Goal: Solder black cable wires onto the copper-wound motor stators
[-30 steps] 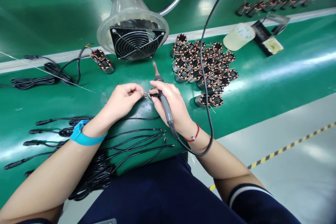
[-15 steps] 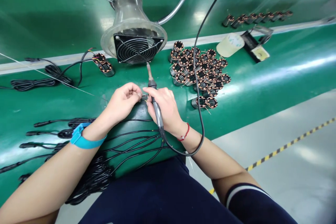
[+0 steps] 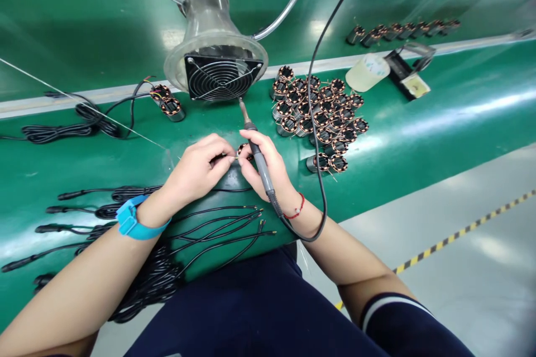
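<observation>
My left hand (image 3: 200, 166) is closed in a pinch on thin wire ends at the front of the green bench. My right hand (image 3: 268, 167) is wrapped round a grey soldering iron (image 3: 256, 148) whose tip points up and away toward the fan, and its fingertips also hold a small copper-wound motor part (image 3: 242, 150) between the two hands. The two hands touch at the fingertips. A blue wristband (image 3: 133, 220) sits on my left wrist, a red thread on my right wrist.
A fume extractor fan (image 3: 218, 75) stands just behind the hands. Several copper-wound stators (image 3: 318, 114) cluster to the right, two more (image 3: 167, 101) to the left. Black cables (image 3: 167, 223) lie fanned over the front edge. A tape roll (image 3: 367, 71) and iron stand (image 3: 408, 75) sit far right.
The hands stayed together at the same spot. The iron's tip tilted slightly rightward, and the left fingers shifted closer over the small part. The view moved a little.
</observation>
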Action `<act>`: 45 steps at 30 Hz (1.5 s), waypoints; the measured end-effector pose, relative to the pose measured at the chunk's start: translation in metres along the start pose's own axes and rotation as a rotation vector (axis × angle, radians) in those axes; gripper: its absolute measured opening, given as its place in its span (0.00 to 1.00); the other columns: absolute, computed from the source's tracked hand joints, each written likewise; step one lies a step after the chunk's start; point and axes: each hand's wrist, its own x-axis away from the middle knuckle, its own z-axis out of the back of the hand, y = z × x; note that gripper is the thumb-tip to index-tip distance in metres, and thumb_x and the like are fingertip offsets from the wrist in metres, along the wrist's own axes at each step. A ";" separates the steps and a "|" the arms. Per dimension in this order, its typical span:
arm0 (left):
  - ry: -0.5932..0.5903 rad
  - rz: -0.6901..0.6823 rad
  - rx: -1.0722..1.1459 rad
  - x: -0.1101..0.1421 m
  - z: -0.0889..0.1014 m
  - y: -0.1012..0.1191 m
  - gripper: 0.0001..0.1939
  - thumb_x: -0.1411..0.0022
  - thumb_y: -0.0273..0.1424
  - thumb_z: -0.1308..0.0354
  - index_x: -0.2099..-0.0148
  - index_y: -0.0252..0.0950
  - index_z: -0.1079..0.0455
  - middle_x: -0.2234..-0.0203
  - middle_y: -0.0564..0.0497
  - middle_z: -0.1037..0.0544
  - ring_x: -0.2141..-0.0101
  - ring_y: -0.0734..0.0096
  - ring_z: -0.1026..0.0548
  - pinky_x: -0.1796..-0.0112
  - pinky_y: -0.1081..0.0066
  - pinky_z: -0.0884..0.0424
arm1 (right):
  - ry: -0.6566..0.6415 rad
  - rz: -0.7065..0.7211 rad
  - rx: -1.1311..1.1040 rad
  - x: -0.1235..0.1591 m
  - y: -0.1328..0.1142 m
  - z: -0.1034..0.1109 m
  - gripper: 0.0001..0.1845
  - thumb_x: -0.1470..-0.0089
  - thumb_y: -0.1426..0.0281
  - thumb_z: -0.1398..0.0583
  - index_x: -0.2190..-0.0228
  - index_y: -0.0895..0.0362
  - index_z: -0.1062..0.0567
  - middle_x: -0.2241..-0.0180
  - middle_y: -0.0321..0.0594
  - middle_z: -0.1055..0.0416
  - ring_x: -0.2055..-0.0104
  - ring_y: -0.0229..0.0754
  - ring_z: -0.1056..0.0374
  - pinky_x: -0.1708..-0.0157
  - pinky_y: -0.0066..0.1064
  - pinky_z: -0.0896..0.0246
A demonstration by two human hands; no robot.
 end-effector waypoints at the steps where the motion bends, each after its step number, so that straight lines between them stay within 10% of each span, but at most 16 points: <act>1: 0.010 0.030 0.000 0.000 0.000 0.000 0.06 0.38 0.26 0.47 0.66 0.35 0.30 0.69 0.52 0.26 0.67 0.71 0.29 0.64 0.71 0.34 | 0.013 0.001 0.006 0.000 0.001 0.001 0.25 0.44 0.75 0.44 0.45 0.50 0.38 0.65 0.33 0.27 0.59 0.41 0.31 0.49 0.41 0.37; 15: 0.095 0.314 0.094 -0.008 -0.003 0.002 0.05 0.44 0.28 0.46 0.71 0.35 0.29 0.74 0.54 0.31 0.72 0.74 0.33 0.70 0.72 0.38 | 0.006 0.094 0.238 0.003 -0.005 0.011 0.22 0.44 0.76 0.46 0.48 0.53 0.34 0.60 0.36 0.22 0.49 0.45 0.34 0.46 0.42 0.42; 23: -0.091 0.297 0.032 -0.024 -0.011 0.019 0.07 0.43 0.29 0.46 0.71 0.36 0.29 0.72 0.53 0.30 0.71 0.72 0.32 0.69 0.70 0.38 | -0.019 -0.135 0.151 0.000 0.016 0.035 0.29 0.47 0.77 0.47 0.44 0.51 0.39 0.58 0.38 0.27 0.55 0.42 0.31 0.49 0.40 0.37; 38: -0.102 0.249 0.070 -0.014 -0.006 0.007 0.07 0.42 0.29 0.45 0.71 0.36 0.28 0.72 0.52 0.28 0.68 0.71 0.30 0.68 0.71 0.36 | -0.100 -0.044 0.012 0.005 0.014 0.004 0.21 0.41 0.74 0.46 0.46 0.51 0.36 0.62 0.35 0.27 0.60 0.38 0.31 0.53 0.35 0.33; 45: -0.106 0.273 0.080 -0.011 -0.002 0.004 0.06 0.44 0.28 0.45 0.72 0.36 0.28 0.72 0.53 0.28 0.69 0.72 0.30 0.69 0.72 0.36 | -0.025 -0.090 -0.025 0.006 0.003 0.021 0.24 0.42 0.74 0.44 0.44 0.51 0.36 0.60 0.37 0.26 0.57 0.39 0.29 0.50 0.36 0.32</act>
